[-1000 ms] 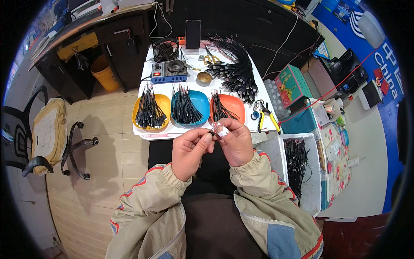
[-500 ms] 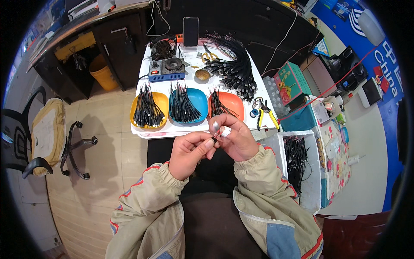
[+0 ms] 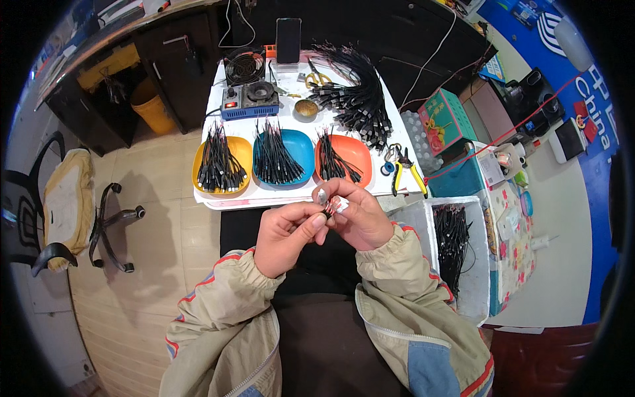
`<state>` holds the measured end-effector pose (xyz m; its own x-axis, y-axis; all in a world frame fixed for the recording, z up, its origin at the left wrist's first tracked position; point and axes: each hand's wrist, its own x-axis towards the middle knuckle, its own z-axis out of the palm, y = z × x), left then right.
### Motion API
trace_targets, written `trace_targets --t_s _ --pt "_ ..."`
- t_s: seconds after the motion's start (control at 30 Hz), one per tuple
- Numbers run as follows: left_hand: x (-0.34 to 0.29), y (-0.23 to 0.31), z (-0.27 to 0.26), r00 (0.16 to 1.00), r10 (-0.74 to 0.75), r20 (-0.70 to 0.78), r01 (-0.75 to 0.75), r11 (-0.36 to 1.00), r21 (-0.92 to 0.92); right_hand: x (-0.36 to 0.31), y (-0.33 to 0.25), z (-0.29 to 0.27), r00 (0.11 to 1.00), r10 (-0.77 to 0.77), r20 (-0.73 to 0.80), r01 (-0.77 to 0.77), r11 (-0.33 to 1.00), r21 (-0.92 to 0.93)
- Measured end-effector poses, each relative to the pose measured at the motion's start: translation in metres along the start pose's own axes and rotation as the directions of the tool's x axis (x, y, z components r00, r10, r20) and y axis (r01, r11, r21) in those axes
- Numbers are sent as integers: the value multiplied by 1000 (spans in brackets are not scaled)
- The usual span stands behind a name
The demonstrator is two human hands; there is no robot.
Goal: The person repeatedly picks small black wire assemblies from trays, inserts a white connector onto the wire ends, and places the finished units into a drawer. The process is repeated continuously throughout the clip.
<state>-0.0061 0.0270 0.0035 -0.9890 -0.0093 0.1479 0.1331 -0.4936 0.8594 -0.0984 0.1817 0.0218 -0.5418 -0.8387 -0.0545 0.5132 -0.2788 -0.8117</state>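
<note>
My left hand (image 3: pixel 286 239) is closed in a pinch around a short black cable (image 3: pixel 326 214), of which only the end shows. Thin reddish wires (image 3: pixel 332 204) fan out of that end. Against them press the thumb and forefinger of my right hand (image 3: pixel 365 223), also closed; white wrapping covers its thumb tip and something pale sits on the forefinger tip. Beyond my hands stand an orange tray (image 3: pixel 358 153), a blue tray (image 3: pixel 301 149) and a yellow tray (image 3: pixel 241 153), each with black USB cables lying in it. The orange tray is nearest to my fingers.
On the white table are a blue soldering station (image 3: pixel 250 109), a small round tin (image 3: pixel 305 110), scissors (image 3: pixel 319 78), a phone (image 3: pixel 288 41), a heap of black cables (image 3: pixel 360 99) and yellow-handled wire strippers (image 3: pixel 407 173). A white foam box (image 3: pixel 481 264) of cables stands right; an office chair (image 3: pixel 69 198) left.
The whole view has shifted slightly. Both hands keep their pinch on the cable and its wires, with only small finger movement; the reddish wires show a little more clearly now.
</note>
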Motion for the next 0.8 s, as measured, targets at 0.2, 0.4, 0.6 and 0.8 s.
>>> trace_targets --t_s 0.2,0.4,0.6,0.8 --pt "-1 -5 -1 1000 13 -14 -12 999 38 5 17 -4 999 12 41 -19 985 169" --pt "1 -4 -3 999 -48 -17 48 999 21 6 17 -6 1000 -8 -12 10 984 175" --pt "1 -2 0 997 -48 -53 52 995 83 8 17 -6 1000 9 -9 -8 998 58" --pt "-3 -3 -6 987 -150 -58 151 989 8 9 31 -4 981 -144 -134 131 986 -101"
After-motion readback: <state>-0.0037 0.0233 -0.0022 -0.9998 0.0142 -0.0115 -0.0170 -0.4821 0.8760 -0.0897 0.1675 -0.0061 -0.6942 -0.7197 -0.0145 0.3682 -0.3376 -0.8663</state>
